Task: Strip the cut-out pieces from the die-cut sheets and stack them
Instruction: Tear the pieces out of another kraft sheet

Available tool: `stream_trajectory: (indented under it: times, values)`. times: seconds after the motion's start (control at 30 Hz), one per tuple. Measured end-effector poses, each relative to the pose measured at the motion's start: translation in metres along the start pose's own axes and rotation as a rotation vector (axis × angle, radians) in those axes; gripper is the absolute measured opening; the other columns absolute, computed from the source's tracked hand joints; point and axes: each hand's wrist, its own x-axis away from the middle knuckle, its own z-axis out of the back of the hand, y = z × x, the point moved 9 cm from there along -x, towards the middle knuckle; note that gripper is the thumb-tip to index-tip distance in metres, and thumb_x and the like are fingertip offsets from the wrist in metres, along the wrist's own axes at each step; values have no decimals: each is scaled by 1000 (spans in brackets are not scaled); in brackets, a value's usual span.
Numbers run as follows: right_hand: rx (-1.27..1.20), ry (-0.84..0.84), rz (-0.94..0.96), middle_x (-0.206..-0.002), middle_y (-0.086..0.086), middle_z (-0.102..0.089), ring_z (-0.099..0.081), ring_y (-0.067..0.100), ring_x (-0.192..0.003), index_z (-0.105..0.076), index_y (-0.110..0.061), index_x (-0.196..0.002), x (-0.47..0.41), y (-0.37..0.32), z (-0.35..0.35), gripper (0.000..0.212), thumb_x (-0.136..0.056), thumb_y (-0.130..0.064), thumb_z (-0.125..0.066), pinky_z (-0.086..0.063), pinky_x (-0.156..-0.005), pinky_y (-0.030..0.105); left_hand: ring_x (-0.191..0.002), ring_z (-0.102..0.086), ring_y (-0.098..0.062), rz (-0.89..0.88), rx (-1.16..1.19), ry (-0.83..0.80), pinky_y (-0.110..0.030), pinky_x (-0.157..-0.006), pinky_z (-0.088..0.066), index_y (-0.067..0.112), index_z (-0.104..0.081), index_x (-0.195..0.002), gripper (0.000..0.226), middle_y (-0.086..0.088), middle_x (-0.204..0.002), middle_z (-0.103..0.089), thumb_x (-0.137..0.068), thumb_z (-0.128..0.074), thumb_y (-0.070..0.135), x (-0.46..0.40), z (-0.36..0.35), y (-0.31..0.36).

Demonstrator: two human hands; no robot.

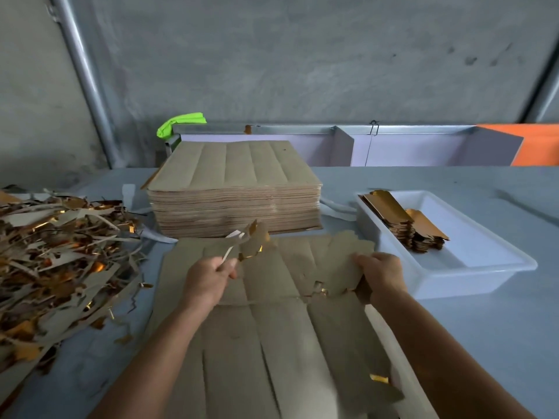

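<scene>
Now I hold my left hand (pixel 211 275) tight on a thin brown scrap strip with gold edges (pixel 248 241), lifted above the flat brown die-cut card sheet (pixel 272 328) on the grey worktop (pixel 484 343). I think I lift it so it tears away clean. My right hand (pixel 382 272) grips the torn far-right edge of the sheet, likely to keep it from sliding. The big messy pile of brown and gold scraps (pixel 60 252) sits at my left, handy for dropping waste. The white plastic tray (pixel 472 261) at my right holds the small stack of gold cut-out pieces (pixel 405 225). The tall stack of uncut brown sheets (pixel 236 192) waits behind.
</scene>
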Motion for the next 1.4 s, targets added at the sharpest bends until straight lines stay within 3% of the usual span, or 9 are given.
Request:
stream_trajectory:
  times: [0.2,0.3,0.43,0.6,0.93,1.07,1.2,1.3,1.4]
  values:
    - [-112,105,58,-70,19,-57,-58,33,-65,-56,-6,-67,12,1,10,27,-88,-22,-58,-55,-62,53,-99,-61,-31,-156,-259,27,-32,-74,-43,16,-61,-96,53,-10,-100,-68,-83,-47,66,45,-45,25]
    - [-204,92,23,-75,26,-59,-62,42,-71,-55,-2,-71,24,17,0,26,-90,-21,-58,-55,-63,58,-122,-43,-25,-142,-327,21,-34,-97,-35,19,-35,-139,101,-7,-134,-46,-67,-8,85,85,-86,32]
    - [-340,83,-28,-79,10,-62,-63,29,-76,-60,-11,-77,31,32,1,20,-93,-22,-57,-57,-69,45,-141,-13,-25,-119,-583,-98,-42,-110,-16,25,-14,-149,119,-10,-155,-15,-55,39,74,109,-123,20]
    - [-423,317,84,-70,0,-57,-54,17,-65,-59,-10,-76,15,9,66,14,-89,-14,-58,-47,-62,31,-144,2,-26,-278,-787,-285,-47,-112,-6,35,-4,-150,88,-8,-159,1,-75,8,80,100,-134,3]
    - [-435,224,197,-79,-6,-61,-57,9,-72,-59,-22,-77,21,-4,75,18,-90,-10,-58,-47,-61,24,-143,-1,-23,-468,-626,-198,-37,-113,-14,45,-51,-129,36,1,-158,-3,-93,-46,49,92,-106,26]
    - [-460,136,231,-83,-7,-62,-58,9,-76,-59,-21,-84,32,-13,53,13,-92,-11,-57,-47,-61,23,-129,-35,-15,-616,-1,142,-35,-107,-37,13,-60,-125,35,-4,-137,-45,-91,-58,8,107,-68,76]
    - [-430,79,301,-86,-6,-65,-60,12,-82,-63,-23,-87,43,-27,36,12,-92,-13,-57,-51,-69,28,-111,-49,-4,-315,185,-398,-23,-93,-45,18,-39,-139,61,16,-120,-46,-88,-57,45,108,-117,91]
    - [-410,135,298,-80,-2,-64,-60,16,-76,-61,-23,-76,44,-32,39,15,-89,-16,-59,-53,-74,40,-58,-49,1,-343,255,-355,-22,-61,-44,4,-66,-103,23,15,-63,-53,-95,-53,22,106,-117,89]
    - [-443,230,209,-74,0,-58,-57,19,-72,-57,-20,-72,37,-23,49,17,-89,-17,-59,-53,-75,46,-56,-49,5,-379,256,-316,-10,-54,-35,5,-71,-93,23,12,-59,-54,-97,-50,16,107,-112,79]
